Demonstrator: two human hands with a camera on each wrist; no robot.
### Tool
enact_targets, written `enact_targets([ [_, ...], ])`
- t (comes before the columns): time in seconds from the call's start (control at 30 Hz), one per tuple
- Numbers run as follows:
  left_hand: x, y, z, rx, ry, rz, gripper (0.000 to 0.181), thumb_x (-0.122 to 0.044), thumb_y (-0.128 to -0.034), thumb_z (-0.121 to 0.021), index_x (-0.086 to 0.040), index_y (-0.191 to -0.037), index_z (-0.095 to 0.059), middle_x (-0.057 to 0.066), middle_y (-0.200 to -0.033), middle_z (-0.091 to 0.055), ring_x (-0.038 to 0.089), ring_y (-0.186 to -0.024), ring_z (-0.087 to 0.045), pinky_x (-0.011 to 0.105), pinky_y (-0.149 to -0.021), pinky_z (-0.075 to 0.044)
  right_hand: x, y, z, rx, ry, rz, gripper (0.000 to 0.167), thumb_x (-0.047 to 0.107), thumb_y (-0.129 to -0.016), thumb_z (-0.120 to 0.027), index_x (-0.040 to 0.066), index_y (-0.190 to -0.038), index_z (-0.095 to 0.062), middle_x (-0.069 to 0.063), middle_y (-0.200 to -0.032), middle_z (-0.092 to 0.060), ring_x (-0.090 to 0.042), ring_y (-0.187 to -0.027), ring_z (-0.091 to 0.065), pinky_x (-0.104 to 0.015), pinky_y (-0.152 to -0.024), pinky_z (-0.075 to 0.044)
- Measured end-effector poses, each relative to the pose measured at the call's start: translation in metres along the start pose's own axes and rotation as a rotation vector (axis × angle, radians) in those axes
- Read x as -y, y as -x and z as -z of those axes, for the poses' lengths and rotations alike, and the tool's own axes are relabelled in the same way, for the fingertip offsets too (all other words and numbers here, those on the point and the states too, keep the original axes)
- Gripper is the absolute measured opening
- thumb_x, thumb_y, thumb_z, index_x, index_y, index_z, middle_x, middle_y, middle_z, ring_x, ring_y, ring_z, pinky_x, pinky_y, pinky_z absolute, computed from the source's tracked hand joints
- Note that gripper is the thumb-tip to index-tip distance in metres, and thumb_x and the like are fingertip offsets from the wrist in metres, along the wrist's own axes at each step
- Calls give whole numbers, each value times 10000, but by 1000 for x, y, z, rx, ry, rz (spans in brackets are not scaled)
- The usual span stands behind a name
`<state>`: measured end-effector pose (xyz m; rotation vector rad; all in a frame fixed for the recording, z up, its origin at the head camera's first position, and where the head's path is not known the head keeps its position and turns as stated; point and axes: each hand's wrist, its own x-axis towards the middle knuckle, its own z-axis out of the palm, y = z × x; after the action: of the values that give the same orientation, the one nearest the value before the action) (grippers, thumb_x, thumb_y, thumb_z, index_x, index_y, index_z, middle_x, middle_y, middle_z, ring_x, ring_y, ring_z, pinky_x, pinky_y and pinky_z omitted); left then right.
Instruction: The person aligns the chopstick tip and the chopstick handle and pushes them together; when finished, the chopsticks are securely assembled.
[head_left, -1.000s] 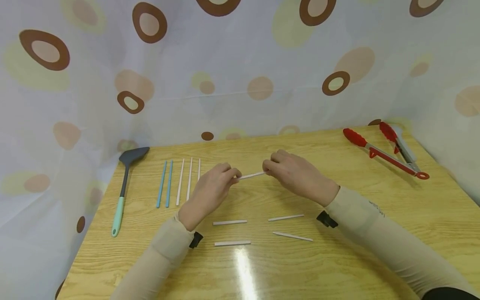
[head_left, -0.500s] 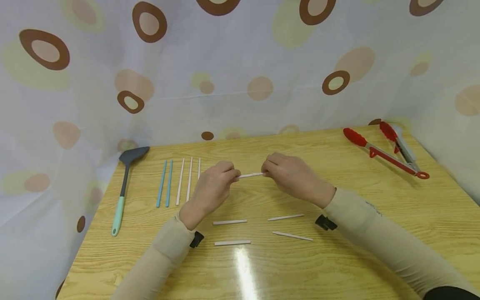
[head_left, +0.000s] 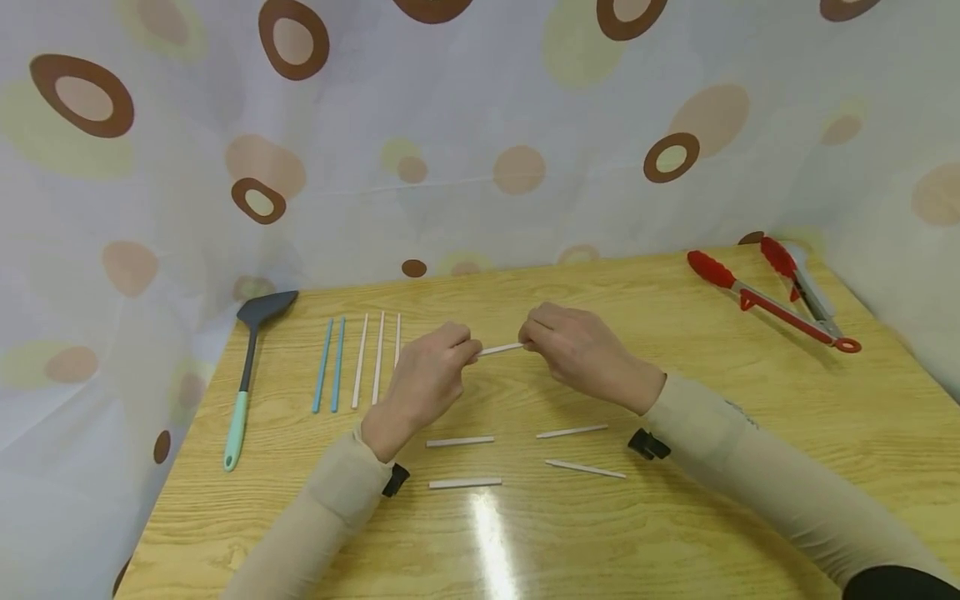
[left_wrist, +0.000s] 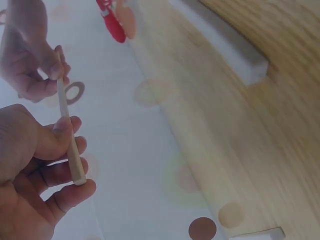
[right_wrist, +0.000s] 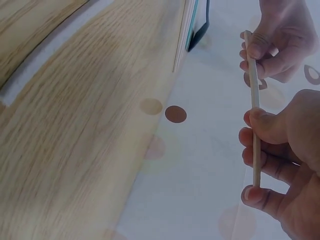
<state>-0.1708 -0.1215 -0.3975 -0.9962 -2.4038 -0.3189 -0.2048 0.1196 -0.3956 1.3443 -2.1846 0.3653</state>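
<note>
In the head view my left hand [head_left: 426,367] and right hand [head_left: 583,348] hold one pale wooden chopstick [head_left: 501,349] above the table, one toward each end. Its middle spans the gap between them. The left wrist view has my left thumb pressing the chopstick [left_wrist: 75,159] against the curled fingers, its squared end free. From the right wrist, the chopstick [right_wrist: 256,145] lies between my right thumb and fingers and looks straight and unbroken. Nearer me lie several short white stick pieces [head_left: 465,482], two on the left and two on the right.
Left on the wooden table [head_left: 675,533], two blue chopsticks [head_left: 322,367] and three white ones [head_left: 360,361] lie side by side. Further left is a dark turner [head_left: 251,350] with a mint handle. Red-tipped tongs [head_left: 783,312] lie back right. A patterned curtain [head_left: 465,200] hangs behind.
My right hand has shifted slightly left, toward the left hand, so a bit less chopstick shows between them. Both hands keep hold of it. The head view has tilted a little.
</note>
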Motion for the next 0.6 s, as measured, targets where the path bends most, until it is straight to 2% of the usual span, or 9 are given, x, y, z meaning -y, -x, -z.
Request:
enact_targets([
  [0.23, -1, 2, -3, -2, 15, 14, 115, 60, -862, -729, -48, -896, -751, 13, -784, -525, 122, -649, -494, 226, -540, -447, 0, 1, -2, 3, 4, -3, 125, -21, -872, -733, 36, -891, -624, -63, -828, -555, -201, -709, -554, -294, -546, -474],
  [0.43, 3, 5, -3, -14, 24, 17, 93, 26, -862, -748, -53, -911, -761, 13, -806, -559, 134, -687, -549, 229, -566, -486, -2, 1, -2, 10, -18, -7, 121, 4, -875, -741, 42, -916, -634, -55, -841, -556, -183, -692, -546, -285, -546, -477],
  [0.6, 7, 7, -1, 16, 53, 36, 53, -50, -894, -741, -66, -941, -759, 3, -829, -565, 130, -720, -545, 226, -585, -484, -4, 1, 1, 7, -53, -16, 106, 54, -878, -755, 59, -929, -662, -41, -851, -563, -162, -673, -541, -276, -553, -477],
])
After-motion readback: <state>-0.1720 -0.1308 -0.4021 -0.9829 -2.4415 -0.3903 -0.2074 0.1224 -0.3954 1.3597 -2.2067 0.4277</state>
